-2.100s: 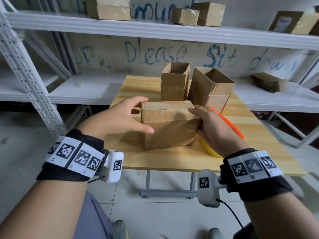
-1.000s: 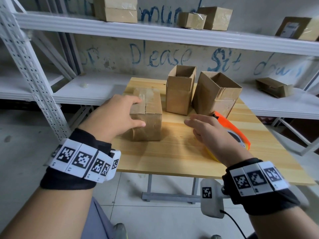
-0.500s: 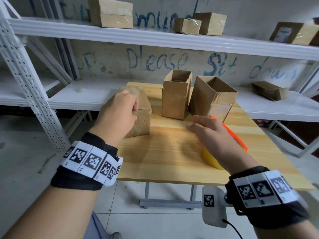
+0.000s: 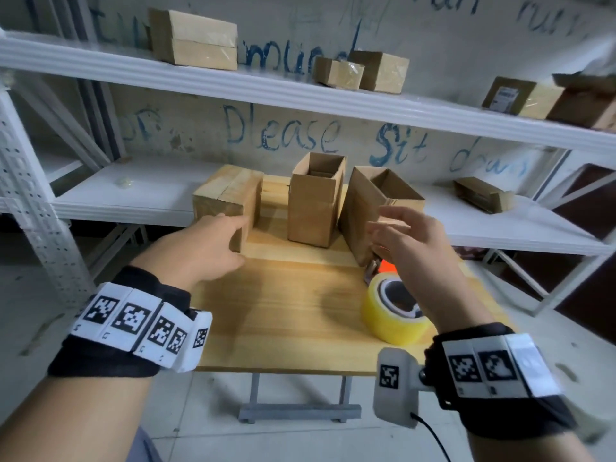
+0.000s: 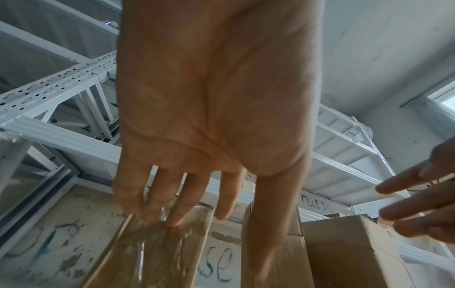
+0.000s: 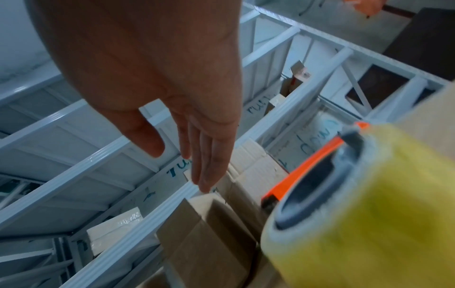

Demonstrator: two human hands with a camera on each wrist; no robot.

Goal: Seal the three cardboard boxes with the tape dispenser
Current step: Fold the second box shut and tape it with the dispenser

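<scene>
A: What is changing here?

B: The taped box is now sitting at the upper left of the table, pushed back from the near middle where both hands were holding it two seconds ago. The left hand is resting straight, slightly spread fingers against its near face, holding nothing.

A: And the right hand?

B: It is hovering with its fingers spread wide and empty in front of the tilted open box, right of centre. I judge one box is sealed and this one is coming next.

A: Where is the tape dispenser?

B: It is lying at the lower right of the table, under the right wrist, its yellow roll facing up and its orange frame showing behind.

A: Is there room to work?

B: The middle open box is standing close beside the tilted one. The near centre of the table is lying bare, though the dispenser is sitting near the front edge.
</scene>
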